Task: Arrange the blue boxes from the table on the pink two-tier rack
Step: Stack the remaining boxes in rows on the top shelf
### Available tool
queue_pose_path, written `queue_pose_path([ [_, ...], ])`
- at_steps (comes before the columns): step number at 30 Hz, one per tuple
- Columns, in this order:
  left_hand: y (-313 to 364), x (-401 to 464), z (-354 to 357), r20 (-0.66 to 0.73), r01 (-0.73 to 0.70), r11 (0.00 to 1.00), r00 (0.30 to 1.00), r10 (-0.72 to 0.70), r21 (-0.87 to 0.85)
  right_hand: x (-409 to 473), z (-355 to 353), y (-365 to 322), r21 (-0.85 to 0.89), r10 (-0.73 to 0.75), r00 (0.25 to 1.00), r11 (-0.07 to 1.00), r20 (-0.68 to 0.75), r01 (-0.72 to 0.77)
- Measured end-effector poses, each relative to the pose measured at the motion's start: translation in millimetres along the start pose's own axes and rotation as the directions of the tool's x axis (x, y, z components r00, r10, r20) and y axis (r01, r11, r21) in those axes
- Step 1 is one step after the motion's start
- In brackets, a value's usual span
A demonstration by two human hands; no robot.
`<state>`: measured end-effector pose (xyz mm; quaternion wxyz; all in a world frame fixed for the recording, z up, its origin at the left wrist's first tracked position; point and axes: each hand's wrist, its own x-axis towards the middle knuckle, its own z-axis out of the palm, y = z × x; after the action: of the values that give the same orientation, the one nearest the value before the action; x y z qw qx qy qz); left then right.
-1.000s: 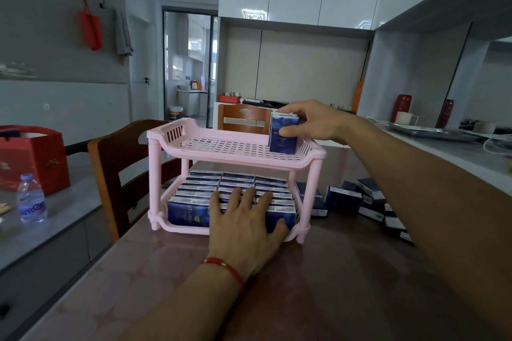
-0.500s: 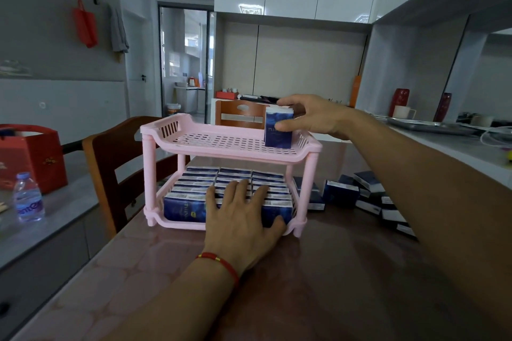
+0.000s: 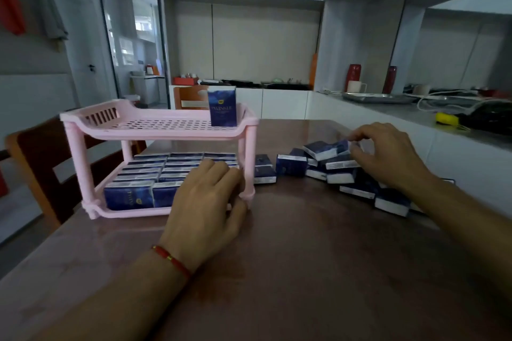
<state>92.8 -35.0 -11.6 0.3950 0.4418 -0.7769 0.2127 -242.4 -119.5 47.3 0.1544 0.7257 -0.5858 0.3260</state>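
rack (image 3: 155, 130): pink, perforated | boxes (image 3: 343, 171): dark blue, white ends | table (image 3: 304, 257): brown

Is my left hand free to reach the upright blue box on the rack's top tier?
Probably yes. The left hand rests at the rack's lower tier holding nothing, and the upright blue box stands uncovered at the open top tier's right end.

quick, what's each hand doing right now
Left hand: open, resting against the rack's lower front.
Right hand: fingers curled onto a box atop the pile; a firm grip cannot be told.
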Motion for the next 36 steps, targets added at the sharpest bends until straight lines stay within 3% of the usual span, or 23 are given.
queue_pose_path([
  [6, 20.3, -1.7, -2.7, 0.125, -0.215, 0.976, 0.970, 0.210, 0.029, -36.9, 23.8, 22.6, -0.199, -0.037, 0.995, 0.978, 0.088, 0.054],
  [14, 44.1, 0.2, -1.6, 0.164, -0.207, 0.978, 0.966, 0.200, 0.021, -33.5, 31.1, 31.7, -0.149, -0.127, 0.991, 0.981, -0.033, 0.121],
  [16, 57.2, 5.5, 7.3, 0.171, -0.148, 0.987, 0.972, 0.158, -0.070, -30.5, 20.9, 32.1, -0.038, -0.166, 0.983, 0.986, -0.075, 0.163],
  [19, 76.7, 19.5, 29.2, 0.205, 0.021, 0.963, 0.978, 0.036, -0.267, -34.0, 1.7, 25.9, 0.311, -0.259, 0.964, 0.912, -0.066, 0.267],
  [21, 92.5, 29.9, 44.1, 0.281, 0.227, 0.874, 0.953, -0.110, -0.430, -41.9, -8.3, 17.6, 0.512, -0.266, 0.964, 0.828, -0.003, 0.230],
  [23, 104.5, 37.3, 56.2, 0.401, 0.445, 0.728, 0.881, -0.251, -0.521, -49.8, -10.2, 7.7, 0.605, -0.292, 0.955, 0.771, 0.054, 0.202],
  [25, 107.3, 38.4, 63.9, 0.451, 0.533, 0.649, 0.837, -0.311, -0.542, -53.3, -5.8, -2.3, 0.641, -0.332, 0.937, 0.744, 0.110, 0.189],
  [27, 101.9, 36.2, 66.6, 0.417, 0.515, 0.648, 0.852, -0.316, -0.561, -51.5, 1.1, -6.0, 0.635, -0.329, 0.932, 0.755, 0.150, 0.164],
  [30, 91.7, 31.1, 67.4, 0.336, 0.461, 0.711, 0.885, -0.323, -0.531, -47.2, 9.2, 2.1, 0.543, -0.209, 0.970, 0.832, 0.122, 0.111],
  [33, 85.0, 26.9, 71.0, 0.289, 0.418, 0.757, 0.906, -0.308, -0.502, -41.9, 22.3, 17.4, 0.283, -0.186, 0.981, 0.945, 0.051, 0.165],
  [36, 84.6, 26.9, 68.6, 0.332, 0.466, 0.729, 0.882, -0.336, -0.501, -41.5, 37.4, 20.6, 0.035, -0.199, 0.963, 0.980, 0.180, 0.196],
])
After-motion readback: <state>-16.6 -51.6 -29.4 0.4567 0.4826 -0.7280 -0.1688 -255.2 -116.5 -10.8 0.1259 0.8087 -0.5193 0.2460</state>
